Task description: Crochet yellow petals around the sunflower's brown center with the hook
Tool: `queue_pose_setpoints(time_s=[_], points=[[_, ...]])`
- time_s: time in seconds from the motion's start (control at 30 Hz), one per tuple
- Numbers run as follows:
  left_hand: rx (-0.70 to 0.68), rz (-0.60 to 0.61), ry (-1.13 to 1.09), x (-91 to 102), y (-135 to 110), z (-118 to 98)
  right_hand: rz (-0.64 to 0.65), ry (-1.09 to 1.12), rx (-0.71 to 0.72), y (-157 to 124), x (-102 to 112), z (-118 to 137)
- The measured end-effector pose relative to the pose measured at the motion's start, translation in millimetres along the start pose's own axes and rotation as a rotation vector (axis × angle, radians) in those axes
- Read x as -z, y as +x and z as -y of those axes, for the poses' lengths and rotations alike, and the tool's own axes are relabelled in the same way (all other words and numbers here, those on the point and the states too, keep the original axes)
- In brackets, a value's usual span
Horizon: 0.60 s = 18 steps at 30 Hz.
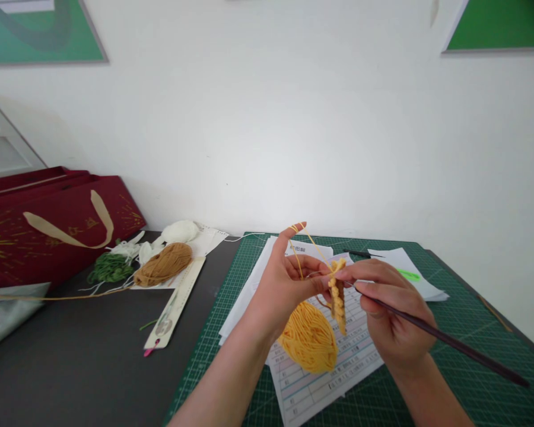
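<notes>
My left hand (289,281) pinches a small strip of yellow crochet work (337,299) between thumb and fingers. Yellow yarn (315,244) loops around its raised index finger and runs down to the work. In my right hand (394,311) is a crochet hook (454,343) with a long dark handle, pointing down to the right. The hook's tip meets the yellow piece, where the fingers of both hands partly hide it. Beneath my left hand a ball of yellow yarn (310,339) rests on printed sheets (311,400).
A green cutting mat (463,367) lies under the papers. Leftward are a brown yarn skein (164,264), white yarn (180,231), green yarn (111,268), a cream ruler-like strip (175,305) and a dark red gift bag (71,237). White papers (398,264) with a bright green item lie back right.
</notes>
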<state>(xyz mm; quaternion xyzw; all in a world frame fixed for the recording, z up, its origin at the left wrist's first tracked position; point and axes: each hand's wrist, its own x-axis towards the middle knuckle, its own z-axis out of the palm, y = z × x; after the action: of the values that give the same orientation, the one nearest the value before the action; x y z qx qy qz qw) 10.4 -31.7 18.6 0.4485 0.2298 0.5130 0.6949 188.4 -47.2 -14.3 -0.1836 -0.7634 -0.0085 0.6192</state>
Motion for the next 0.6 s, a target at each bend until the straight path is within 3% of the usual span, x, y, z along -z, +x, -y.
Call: queue_pose_setpoints(time_s=[0.23, 0.4, 0.6], points=[[0.044, 0.008, -0.092, -0.6, 1, -1, -0.08, -0.158, -0.047, -5, -7, 4], [0.028, -0.015, -0.141, -4.2, 0, -2, -0.131, -0.115, -0.141, -8, -12, 2], [0.041, -0.029, -0.136, 1.0, -1, -9, -0.08, -0.082, -0.112, 0, -14, 3]])
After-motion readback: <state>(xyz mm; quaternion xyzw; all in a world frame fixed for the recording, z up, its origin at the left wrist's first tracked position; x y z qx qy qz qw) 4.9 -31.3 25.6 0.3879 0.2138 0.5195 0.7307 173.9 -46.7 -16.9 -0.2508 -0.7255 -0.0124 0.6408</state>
